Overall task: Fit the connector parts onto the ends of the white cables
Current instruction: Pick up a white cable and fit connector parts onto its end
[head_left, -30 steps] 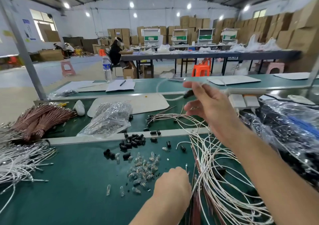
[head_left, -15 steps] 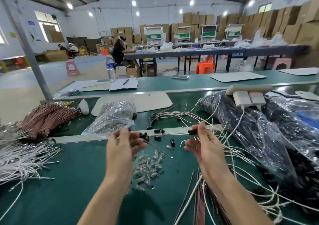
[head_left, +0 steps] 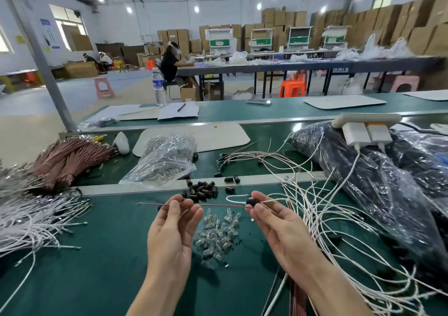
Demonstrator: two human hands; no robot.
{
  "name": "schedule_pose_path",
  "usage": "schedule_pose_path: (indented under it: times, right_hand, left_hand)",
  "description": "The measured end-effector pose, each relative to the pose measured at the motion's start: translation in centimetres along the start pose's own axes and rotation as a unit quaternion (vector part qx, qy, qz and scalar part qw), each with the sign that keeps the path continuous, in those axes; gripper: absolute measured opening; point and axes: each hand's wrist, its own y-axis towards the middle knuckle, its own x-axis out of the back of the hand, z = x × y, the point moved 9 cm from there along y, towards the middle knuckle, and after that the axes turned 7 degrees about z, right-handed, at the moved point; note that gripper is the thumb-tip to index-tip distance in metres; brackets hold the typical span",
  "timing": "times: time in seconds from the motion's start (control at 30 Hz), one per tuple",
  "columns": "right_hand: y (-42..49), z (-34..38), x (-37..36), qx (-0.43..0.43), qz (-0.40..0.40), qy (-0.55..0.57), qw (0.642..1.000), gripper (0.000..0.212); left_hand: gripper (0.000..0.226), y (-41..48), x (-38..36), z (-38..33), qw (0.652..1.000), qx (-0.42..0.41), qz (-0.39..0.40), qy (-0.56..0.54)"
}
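Head camera view of a high-roofed workshop hall. Cardboard boxes (head_left: 363, 24) are stacked along the far wall, well beyond the hands, and a seated person (head_left: 169, 63) works there at a long dark table (head_left: 315, 64). Nearer, a green bench (head_left: 84, 255) fills the foreground. Dark goods in plastic bags (head_left: 363, 182) lie heaped to the right of the right hand, and a loose tangle of white cables (head_left: 327, 218) spills between the bags and that hand. A sheaf of cables (head_left: 29, 221) fans out well left of the left hand, with a bundle of brown wires (head_left: 70, 155) beyond it. Just past the fingertips sit a clear bag (head_left: 164, 163) of small parts and a scatter of black caps (head_left: 201, 189). Small clear bulbs (head_left: 218, 235) are piled between the two hands. The left hand (head_left: 172, 233), palm up, pinches a thin red wire (head_left: 218, 205) between thumb and fingertips. The right hand (head_left: 274, 228), also palm up, pinches a black connector part (head_left: 252, 203) at the wire's other end, and a pale cable (head_left: 274, 200) trails from it to the right.
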Motion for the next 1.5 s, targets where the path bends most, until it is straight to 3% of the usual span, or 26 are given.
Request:
schedule_pose_path:
  times: [0.37,1.17,1.5]
  right_hand:
    - [0.0,0.1,-0.7,0.009,-0.002,0.038,0.999,0.019]
    - [-0.5,-0.2,-1.2,-0.007,0.032,-0.009,0.999,0.028]
    - [-0.5,0.2,-1.8,0.017,0.052,-0.001,0.999,0.031]
  left_hand:
    - [0.015,0.1,0.8,-0.5,0.999,-0.005,-0.029,-0.023]
    - [0.015,0.1,0.4,0.2,0.998,0.021,-0.023,-0.059]
    - [0.013,-0.4,-0.1,0.8,0.999,0.037,-0.005,-0.012]
